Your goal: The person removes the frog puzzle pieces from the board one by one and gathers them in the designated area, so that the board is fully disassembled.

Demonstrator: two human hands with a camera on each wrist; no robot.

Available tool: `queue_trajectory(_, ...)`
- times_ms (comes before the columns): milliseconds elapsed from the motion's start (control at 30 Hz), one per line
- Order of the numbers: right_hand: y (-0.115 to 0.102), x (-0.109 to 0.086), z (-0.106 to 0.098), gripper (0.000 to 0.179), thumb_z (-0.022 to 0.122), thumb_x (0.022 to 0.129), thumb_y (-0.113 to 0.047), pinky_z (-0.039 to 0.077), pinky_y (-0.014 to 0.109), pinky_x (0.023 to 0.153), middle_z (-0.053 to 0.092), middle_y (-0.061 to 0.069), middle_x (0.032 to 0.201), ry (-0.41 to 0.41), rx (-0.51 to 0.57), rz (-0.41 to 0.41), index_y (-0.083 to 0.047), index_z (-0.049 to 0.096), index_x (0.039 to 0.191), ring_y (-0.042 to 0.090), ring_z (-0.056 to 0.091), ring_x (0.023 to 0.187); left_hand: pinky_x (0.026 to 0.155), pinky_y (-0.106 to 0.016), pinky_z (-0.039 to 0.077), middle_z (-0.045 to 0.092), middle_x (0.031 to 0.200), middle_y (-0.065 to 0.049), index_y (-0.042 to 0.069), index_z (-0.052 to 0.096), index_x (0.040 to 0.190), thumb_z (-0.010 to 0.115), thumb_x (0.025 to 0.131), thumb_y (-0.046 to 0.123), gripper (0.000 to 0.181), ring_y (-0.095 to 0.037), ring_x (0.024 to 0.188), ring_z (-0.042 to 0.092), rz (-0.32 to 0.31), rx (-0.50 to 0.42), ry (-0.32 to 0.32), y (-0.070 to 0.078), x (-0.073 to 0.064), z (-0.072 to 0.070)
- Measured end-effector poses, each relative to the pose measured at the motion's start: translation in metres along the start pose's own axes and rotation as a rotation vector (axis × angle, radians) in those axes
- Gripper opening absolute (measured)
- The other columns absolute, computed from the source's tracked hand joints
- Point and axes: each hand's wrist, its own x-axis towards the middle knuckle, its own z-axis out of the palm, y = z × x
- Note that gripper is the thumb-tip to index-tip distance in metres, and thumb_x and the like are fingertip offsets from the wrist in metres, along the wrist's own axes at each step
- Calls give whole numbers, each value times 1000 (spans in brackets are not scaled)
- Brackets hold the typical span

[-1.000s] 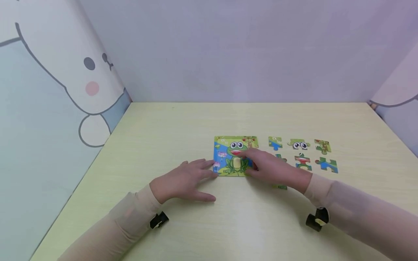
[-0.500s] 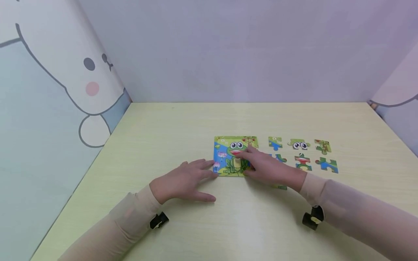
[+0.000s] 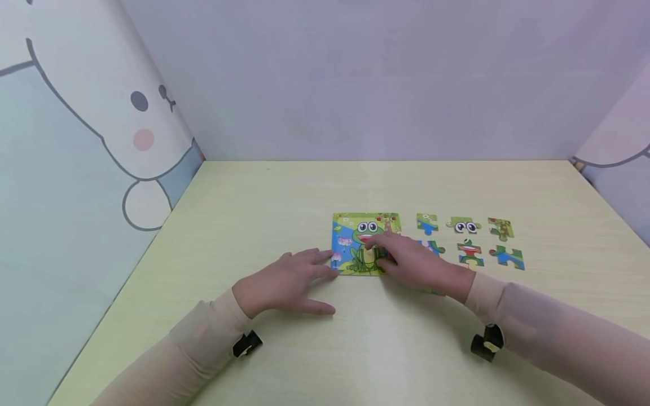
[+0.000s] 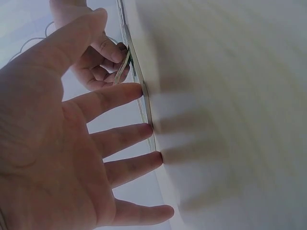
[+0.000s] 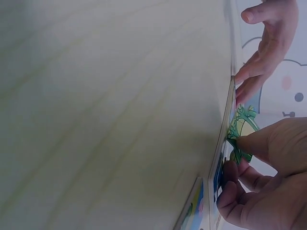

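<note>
A frog picture puzzle board (image 3: pixel 347 225) lies flat on the table. My right hand (image 3: pixel 418 262) is over its right half and pinches a puzzle piece (image 5: pixel 244 125) with the frog's belly on it between thumb and fingers. In the right wrist view this piece stands tilted up from the board; the left wrist view also shows its edge (image 4: pixel 123 66) raised. My left hand (image 3: pixel 291 282) lies at the board's left side, fingers spread and straight, some fingertips touching the board's edge. The board's right part is hidden under my right hand.
Loose puzzle pieces lie in rows right of the board, among them one with eyes (image 3: pixel 465 226), one with a red mouth (image 3: pixel 470 252) and a blue-green one (image 3: pixel 508 257). My right hand partly covers the nearest ones. A wall stands behind the pale table (image 3: pixel 254 208).
My right hand has shifted a little to the left over the board, and the belly piece now looks tilted up in its fingers. The left hand has stayed still.
</note>
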Motion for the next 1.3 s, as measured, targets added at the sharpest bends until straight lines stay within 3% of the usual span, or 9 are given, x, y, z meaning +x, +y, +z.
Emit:
queue_trajectory(200, 0, 0, 1, 26, 63, 102, -5, 55, 44, 96, 69, 5, 133, 22, 31, 12, -15, 67, 126, 19, 64, 107, 112, -76, 36, 40, 168, -6, 23, 64, 144, 75, 90, 60, 66, -34, 156, 36, 4, -1, 3, -1, 0, 0)
queue_trajectory(467, 0, -11, -20, 30, 60, 104, -3, 55, 32, 76, 72, 6, 119, -9, 137, 39, -15, 69, 130, 16, 64, 91, 113, -75, 36, 40, 168, -6, 23, 64, 144, 75, 90, 59, 66, -34, 156, 36, 9, -2, 5, -1, 1, 1)
queue_trajectory(700, 30, -47, -47, 21, 61, 103, -4, 54, 27, 74, 70, 0, 106, -46, 102, 56, -12, 69, 120, 14, 63, 90, 113, -74, 36, 40, 168, -5, 24, 64, 144, 76, 90, 59, 66, -33, 157, 35, 2, 0, 1, 0, 2, 1)
queue_trajectory(867, 57, -75, -59, 21, 64, 101, -4, 52, 24, 71, 69, -2, 104, -36, 67, 120, -13, 70, 119, 9, 59, 86, 114, -73, 36, 40, 168, -4, 24, 64, 144, 75, 90, 60, 66, -32, 157, 35, -4, 9, -5, 0, 2, 1)
queue_trajectory(1100, 88, -105, -60, 21, 65, 99, -2, 51, 23, 70, 68, -3, 104, -38, 40, 163, -11, 70, 118, -1, 56, 85, 115, -74, 34, 39, 169, -4, 24, 63, 146, 75, 90, 60, 68, -32, 158, 33, -13, 15, -10, 0, -1, 0)
queue_trajectory(1300, 99, -113, -56, 23, 64, 98, 1, 48, 22, 68, 69, -4, 103, -30, 47, 151, -11, 70, 116, -3, 53, 83, 115, -75, 33, 39, 169, -5, 23, 64, 145, 76, 90, 60, 68, -33, 158, 33, -6, 0, 1, -1, -3, -1)
